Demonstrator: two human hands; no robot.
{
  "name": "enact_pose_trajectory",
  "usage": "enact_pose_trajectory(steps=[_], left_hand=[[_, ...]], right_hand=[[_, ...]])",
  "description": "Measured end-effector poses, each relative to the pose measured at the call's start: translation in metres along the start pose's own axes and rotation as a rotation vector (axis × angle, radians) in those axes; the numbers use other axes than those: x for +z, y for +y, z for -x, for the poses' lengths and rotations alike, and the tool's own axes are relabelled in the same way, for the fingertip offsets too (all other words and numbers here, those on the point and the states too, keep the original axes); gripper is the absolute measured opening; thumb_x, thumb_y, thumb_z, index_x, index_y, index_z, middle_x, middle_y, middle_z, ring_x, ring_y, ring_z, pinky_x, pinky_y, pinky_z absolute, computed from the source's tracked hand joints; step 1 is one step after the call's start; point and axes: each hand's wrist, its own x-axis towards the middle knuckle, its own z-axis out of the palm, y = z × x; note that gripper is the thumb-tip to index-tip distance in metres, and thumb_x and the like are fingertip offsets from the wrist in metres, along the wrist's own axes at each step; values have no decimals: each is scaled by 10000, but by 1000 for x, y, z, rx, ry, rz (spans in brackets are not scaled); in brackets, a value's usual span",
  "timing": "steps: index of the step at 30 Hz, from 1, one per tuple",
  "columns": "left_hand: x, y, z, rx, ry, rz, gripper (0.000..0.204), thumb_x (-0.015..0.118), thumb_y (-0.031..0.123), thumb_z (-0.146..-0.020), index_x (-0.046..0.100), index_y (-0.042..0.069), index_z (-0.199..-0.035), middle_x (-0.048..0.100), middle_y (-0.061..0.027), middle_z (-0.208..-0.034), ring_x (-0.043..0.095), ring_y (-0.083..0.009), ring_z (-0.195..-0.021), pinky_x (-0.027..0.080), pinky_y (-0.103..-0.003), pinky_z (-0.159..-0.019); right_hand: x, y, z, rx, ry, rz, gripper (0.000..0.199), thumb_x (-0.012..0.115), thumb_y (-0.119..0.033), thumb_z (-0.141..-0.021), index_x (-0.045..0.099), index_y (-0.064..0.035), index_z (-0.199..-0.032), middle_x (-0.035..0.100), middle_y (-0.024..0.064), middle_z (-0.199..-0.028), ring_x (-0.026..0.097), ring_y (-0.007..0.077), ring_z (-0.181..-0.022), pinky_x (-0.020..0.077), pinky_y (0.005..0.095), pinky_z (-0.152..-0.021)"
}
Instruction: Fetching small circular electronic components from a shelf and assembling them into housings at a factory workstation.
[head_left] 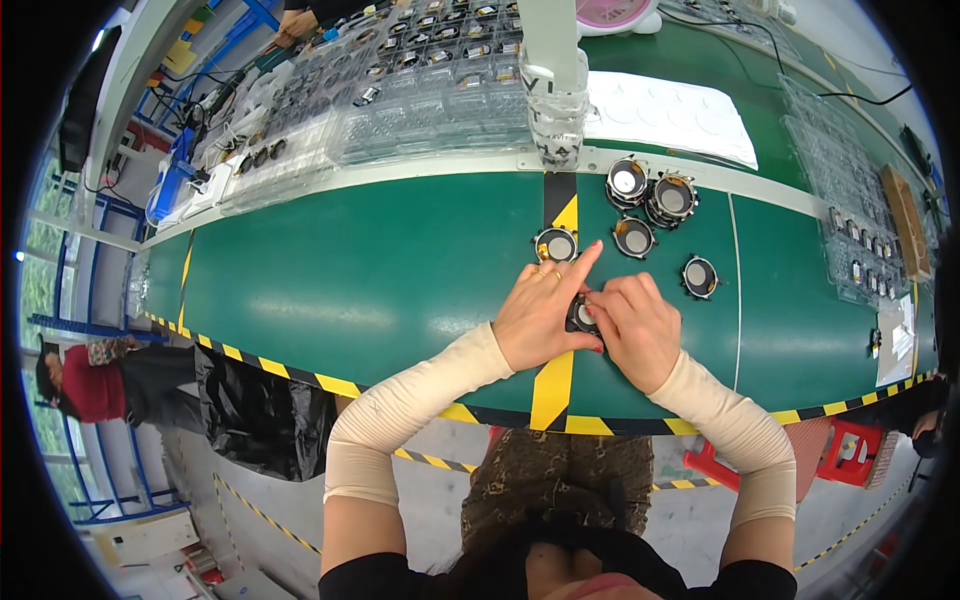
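Note:
A small dark round watch case (582, 315) with a pale grey disc inside is between my hands, low over the green table. My left hand (535, 315) curls around its left side, index finger pointing up and away, thumb passing along its near side. From the right, my right hand (637, 325) presses its bent fingertips onto the case; they hide part of it. Just beyond my left fingers lies a similar watch case (556, 245). Another watch case (633, 238) lies farther back, near stacked cases (671, 200), and a single case (699, 276) sits to the right.
Behind a white frame rail (400, 182) are clear plastic trays (420, 110) with small parts. A wrapped post (553, 120) rises at the back, beside a white sheet (670, 115). More trays (850, 220) stand at right. Yellow-black tape (340, 386) edges the table (330, 270).

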Motion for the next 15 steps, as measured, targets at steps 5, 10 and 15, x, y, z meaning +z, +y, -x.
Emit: enact_pose_trajectory(steps=[5,10,15], left_hand=[[0,0,0,0,5,-16,1159,858,365,-588,183,45,-1474,608,-67,-969,496,-269,-928,345,-386,-885],[0,1,0,-6,6,-12,1153,860,354,-585,190,56,-1476,604,-71,-966,497,-268,-922,345,-383,-884],[0,0,1,12,0,35,1130,855,325,-600,192,61,-1477,594,-78,-974,500,-268,-925,348,-382,-889]], right_hand=[[-1,0,1,-5,2,2,164,715,-55,-694,630,-77,-833,534,21,-801,532,190,-732,461,305,-534],[1,0,2,4,1,-1,154,716,-61,-690,636,-74,-820,538,19,-803,534,185,-736,462,303,-526],[-1,5,-2,-79,-13,0,155,706,-64,-670,647,-77,-812,546,7,-811,541,166,-744,462,284,-517]])
